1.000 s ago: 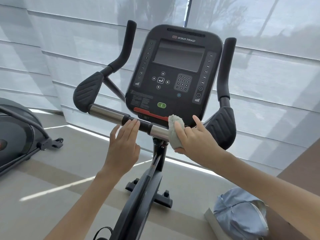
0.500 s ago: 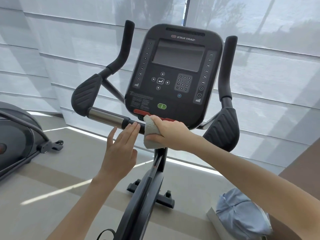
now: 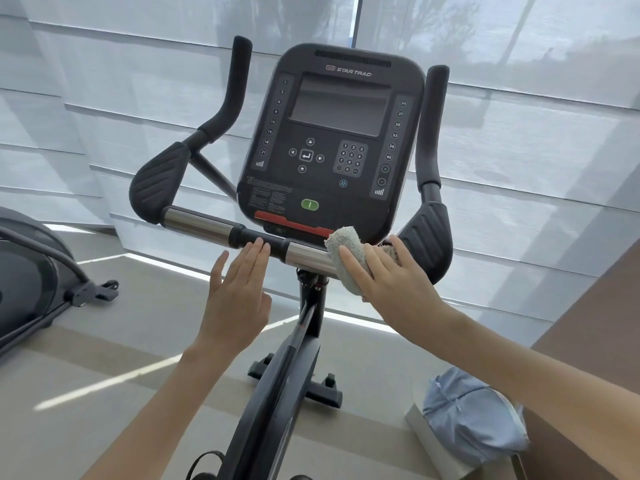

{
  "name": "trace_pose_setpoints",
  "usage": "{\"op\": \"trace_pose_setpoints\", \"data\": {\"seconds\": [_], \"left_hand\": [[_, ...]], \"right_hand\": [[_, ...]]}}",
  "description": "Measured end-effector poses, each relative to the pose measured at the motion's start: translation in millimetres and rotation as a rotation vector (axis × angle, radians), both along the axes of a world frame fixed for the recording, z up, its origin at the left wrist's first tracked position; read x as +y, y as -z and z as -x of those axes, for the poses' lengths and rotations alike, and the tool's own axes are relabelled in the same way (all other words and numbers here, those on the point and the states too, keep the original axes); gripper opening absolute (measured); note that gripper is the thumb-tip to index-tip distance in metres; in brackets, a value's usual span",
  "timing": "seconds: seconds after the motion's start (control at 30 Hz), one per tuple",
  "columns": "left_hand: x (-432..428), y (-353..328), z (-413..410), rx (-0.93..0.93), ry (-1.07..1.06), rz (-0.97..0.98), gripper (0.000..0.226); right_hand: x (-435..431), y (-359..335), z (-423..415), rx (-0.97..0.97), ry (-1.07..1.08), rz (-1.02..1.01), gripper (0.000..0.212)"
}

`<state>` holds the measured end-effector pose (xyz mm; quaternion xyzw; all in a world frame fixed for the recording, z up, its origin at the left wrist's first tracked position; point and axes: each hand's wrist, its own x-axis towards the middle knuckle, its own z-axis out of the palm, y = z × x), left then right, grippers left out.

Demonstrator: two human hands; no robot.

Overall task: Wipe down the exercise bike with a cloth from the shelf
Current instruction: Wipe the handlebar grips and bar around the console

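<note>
Since the cloth (image 3: pixel 341 254) is already in your right hand (image 3: pixel 388 282), the fetching from the shelf is done and you are in the wiping itself. That grip is closed on the pale wad, fingers over it and thumb behind, pressing it to the right chrome stretch of the crossbar (image 3: pixel 197 226) of the exercise bike (image 3: pixel 277 382), just under the console (image 3: pixel 332 109). Your left hand (image 3: pixel 235 292) lies open, straight fingertips touching the bar's black middle. I judge most of the job remains: the console face, the upright handles (image 3: pixel 433 126), the ribbed elbow pads (image 3: pixel 156 185) and the frame below show no sign either way. The floor (image 3: pixel 104 410) is pale and matte, streaked with sunlight. Translucent blinds (image 3: pixel 519 168) fill the far side, another machine (image 3: pixel 27 278) stands at left, and a pale blue bag (image 3: pixel 474 420) sits near right.
</note>
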<state>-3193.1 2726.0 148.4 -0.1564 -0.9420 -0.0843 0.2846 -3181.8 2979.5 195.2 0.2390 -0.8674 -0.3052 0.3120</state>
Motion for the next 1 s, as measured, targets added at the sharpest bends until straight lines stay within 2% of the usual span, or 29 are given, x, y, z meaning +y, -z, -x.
{"op": "trace_pose_setpoints", "data": {"seconds": [0.2, 0.3, 0.5, 0.63, 0.73, 0.87, 1.0], "left_hand": [[-1.1, -4.2, 2.4, 0.037, 0.031, -0.025, 0.068], [-4.8, -4.8, 3.8, 0.066, 0.046, -0.026, 0.067], [-15.5, -9.7, 12.5, 0.07, 0.016, -0.011, 0.069], [-19.4, -10.0, 15.6, 0.033, -0.001, 0.02, 0.071], [-18.2, -9.2, 15.6, 0.016, 0.001, 0.009, 0.073], [-14.5, -9.4, 14.6, -0.02, -0.018, -0.002, 0.075], [-9.7, -10.1, 12.5, -0.049, -0.028, -0.017, 0.078]], "right_hand": [[-16.1, 2.9, 9.6, 0.03, 0.02, -0.03, 0.075], [-49.8, -10.2, 24.1, -0.03, 0.021, 0.087, 0.075], [-109.0, -22.2, 73.7, -0.489, -0.044, 0.384, 0.06], [-111.9, -39.7, 99.3, -0.977, -0.039, 0.652, 0.045], [-99.4, -49.5, 100.3, -1.17, -0.062, 0.743, 0.041], [-69.0, -43.7, 85.6, -1.06, 0.084, 0.713, 0.051], [-45.9, -40.6, 57.8, -0.795, 0.142, 0.475, 0.055]]}}
